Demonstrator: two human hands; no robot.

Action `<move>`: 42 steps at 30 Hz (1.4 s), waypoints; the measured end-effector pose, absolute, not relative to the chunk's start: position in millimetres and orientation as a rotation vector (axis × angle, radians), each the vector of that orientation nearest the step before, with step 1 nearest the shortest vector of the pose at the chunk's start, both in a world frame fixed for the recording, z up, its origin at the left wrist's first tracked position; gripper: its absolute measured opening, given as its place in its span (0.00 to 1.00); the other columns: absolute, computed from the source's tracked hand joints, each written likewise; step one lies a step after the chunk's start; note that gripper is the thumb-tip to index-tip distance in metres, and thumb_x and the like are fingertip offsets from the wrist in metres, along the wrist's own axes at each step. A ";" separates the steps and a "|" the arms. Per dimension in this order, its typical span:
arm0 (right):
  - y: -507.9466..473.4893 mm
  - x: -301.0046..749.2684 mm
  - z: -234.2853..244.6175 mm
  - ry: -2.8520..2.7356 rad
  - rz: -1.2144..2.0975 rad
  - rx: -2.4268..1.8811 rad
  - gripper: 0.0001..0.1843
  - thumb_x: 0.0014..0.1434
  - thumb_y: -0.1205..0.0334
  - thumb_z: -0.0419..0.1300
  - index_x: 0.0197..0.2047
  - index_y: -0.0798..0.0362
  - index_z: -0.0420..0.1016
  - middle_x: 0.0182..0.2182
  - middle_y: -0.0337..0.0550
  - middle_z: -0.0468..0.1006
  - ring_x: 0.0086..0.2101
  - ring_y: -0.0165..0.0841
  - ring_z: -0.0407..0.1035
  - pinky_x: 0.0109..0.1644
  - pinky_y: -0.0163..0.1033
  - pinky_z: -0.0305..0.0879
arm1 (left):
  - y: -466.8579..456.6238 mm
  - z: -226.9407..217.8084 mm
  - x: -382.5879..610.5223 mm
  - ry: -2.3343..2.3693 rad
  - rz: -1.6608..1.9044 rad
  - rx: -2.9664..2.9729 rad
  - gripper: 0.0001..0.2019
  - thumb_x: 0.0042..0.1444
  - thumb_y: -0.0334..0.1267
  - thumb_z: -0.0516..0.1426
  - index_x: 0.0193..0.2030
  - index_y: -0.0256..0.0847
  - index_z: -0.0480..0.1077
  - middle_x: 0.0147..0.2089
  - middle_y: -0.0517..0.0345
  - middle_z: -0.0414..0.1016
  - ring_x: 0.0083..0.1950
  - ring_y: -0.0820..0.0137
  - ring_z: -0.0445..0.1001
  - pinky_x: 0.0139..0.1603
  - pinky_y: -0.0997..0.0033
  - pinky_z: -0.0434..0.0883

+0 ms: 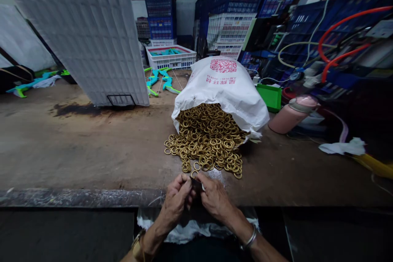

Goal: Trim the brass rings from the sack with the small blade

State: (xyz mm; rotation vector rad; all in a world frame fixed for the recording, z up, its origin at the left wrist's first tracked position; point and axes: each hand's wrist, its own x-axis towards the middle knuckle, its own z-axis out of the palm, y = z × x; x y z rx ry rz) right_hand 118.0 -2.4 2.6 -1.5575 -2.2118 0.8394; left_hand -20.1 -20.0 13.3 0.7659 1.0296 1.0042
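Note:
My left hand (pixel 177 197) and my right hand (pixel 215 196) meet at the near edge of the workbench (pixel 76 147). Both are pinched closed around a small dark part (pixel 197 184) with a brass ring at its top. Just beyond the fingertips lies a heap of brass rings (pixel 207 139), spilling from a white sack (pixel 224 86) that lies on its side with its mouth toward me. A few loose rings rest closest to my fingers.
A white ribbed panel (pixel 92 28) leans on the bench at the left. A pink flask (pixel 291 114) and a green bin (pixel 270 96) sit right of the sack. Stacked blue and white crates (pixel 233 8), hoses and teal plastic parts fill the back.

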 end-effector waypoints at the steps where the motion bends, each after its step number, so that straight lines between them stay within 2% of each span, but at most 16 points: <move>1: -2.5 116.9 3.3 -2.236 0.816 -1.578 0.20 0.42 0.75 0.45 0.38 0.51 0.65 0.28 0.39 0.74 0.29 0.31 0.66 0.32 0.32 0.52 | -19.8 14.0 -19.9 1.039 1.006 0.776 0.18 0.47 0.53 0.56 0.29 0.40 0.59 0.20 0.67 0.63 0.15 0.83 0.56 0.15 0.84 0.55; 6: 1.4 116.8 6.6 -2.348 0.731 -1.663 0.20 0.42 0.76 0.46 0.38 0.52 0.65 0.26 0.39 0.73 0.27 0.30 0.65 0.29 0.33 0.47 | -25.4 15.2 -21.4 1.057 1.040 0.862 0.18 0.48 0.52 0.56 0.25 0.39 0.58 0.19 0.67 0.62 0.15 0.83 0.55 0.15 0.83 0.55; 10: 8.7 126.7 2.1 -2.297 0.597 -1.847 0.16 0.45 0.76 0.47 0.37 0.53 0.65 0.25 0.41 0.73 0.25 0.30 0.65 0.28 0.34 0.45 | -35.5 19.2 -25.5 0.934 0.996 0.839 0.14 0.51 0.48 0.55 0.27 0.38 0.60 0.20 0.64 0.65 0.16 0.81 0.59 0.16 0.82 0.59; 14: 11.8 128.4 -4.9 -2.165 0.531 -1.867 0.14 0.48 0.75 0.48 0.37 0.53 0.64 0.28 0.42 0.74 0.29 0.31 0.67 0.29 0.33 0.48 | -34.1 22.9 -28.1 0.785 1.064 0.570 0.12 0.50 0.44 0.57 0.29 0.38 0.62 0.27 0.58 0.70 0.22 0.77 0.65 0.17 0.80 0.63; 18: 11.3 116.7 -8.0 -2.153 0.546 -1.762 0.12 0.53 0.69 0.50 0.42 0.51 0.62 0.32 0.41 0.74 0.33 0.31 0.68 0.32 0.33 0.51 | -26.3 20.2 -31.1 0.806 1.143 0.448 0.10 0.48 0.40 0.59 0.28 0.35 0.64 0.33 0.51 0.72 0.28 0.73 0.69 0.20 0.78 0.65; 21: 12.6 109.0 -6.4 -2.198 0.510 -1.811 0.10 0.55 0.64 0.51 0.42 0.50 0.62 0.33 0.41 0.75 0.32 0.32 0.69 0.32 0.34 0.51 | -23.6 17.8 -34.5 0.787 1.167 0.397 0.09 0.48 0.38 0.59 0.28 0.36 0.64 0.31 0.53 0.71 0.27 0.73 0.68 0.20 0.77 0.65; 26: 16.5 106.7 -3.3 -2.247 0.472 -1.809 0.09 0.56 0.63 0.51 0.41 0.50 0.63 0.33 0.41 0.75 0.32 0.33 0.69 0.31 0.34 0.49 | -21.5 15.9 -39.9 0.702 1.083 0.216 0.08 0.46 0.36 0.58 0.34 0.37 0.67 0.26 0.60 0.68 0.24 0.76 0.65 0.20 0.79 0.62; 30: 16.2 108.0 -3.5 -2.247 0.484 -1.797 0.08 0.55 0.64 0.52 0.40 0.50 0.64 0.32 0.41 0.75 0.33 0.33 0.69 0.31 0.34 0.48 | -20.6 11.0 -42.0 0.682 1.066 0.129 0.09 0.48 0.38 0.57 0.24 0.35 0.65 0.27 0.58 0.66 0.26 0.76 0.65 0.21 0.79 0.62; 33: 14.8 108.8 -2.2 -2.259 0.496 -1.757 0.13 0.54 0.67 0.51 0.44 0.51 0.62 0.34 0.40 0.75 0.33 0.33 0.68 0.32 0.34 0.49 | -20.5 7.0 -41.8 0.701 1.075 0.099 0.11 0.48 0.37 0.58 0.21 0.34 0.63 0.26 0.59 0.65 0.26 0.77 0.64 0.21 0.80 0.62; 36: 15.1 109.5 -0.8 -2.320 0.499 -1.698 0.16 0.52 0.70 0.51 0.45 0.50 0.61 0.35 0.41 0.74 0.34 0.33 0.68 0.32 0.34 0.49 | -20.3 4.0 -40.7 0.729 1.064 0.071 0.09 0.48 0.35 0.58 0.24 0.34 0.63 0.26 0.60 0.64 0.23 0.79 0.62 0.18 0.82 0.58; 42: 21.3 111.2 -6.9 -2.301 0.535 -1.755 0.11 0.54 0.66 0.51 0.43 0.51 0.62 0.30 0.41 0.74 0.31 0.32 0.68 0.30 0.33 0.48 | -22.1 4.0 -35.3 0.850 1.045 0.206 0.12 0.46 0.41 0.59 0.29 0.36 0.62 0.23 0.66 0.62 0.16 0.85 0.52 0.15 0.84 0.47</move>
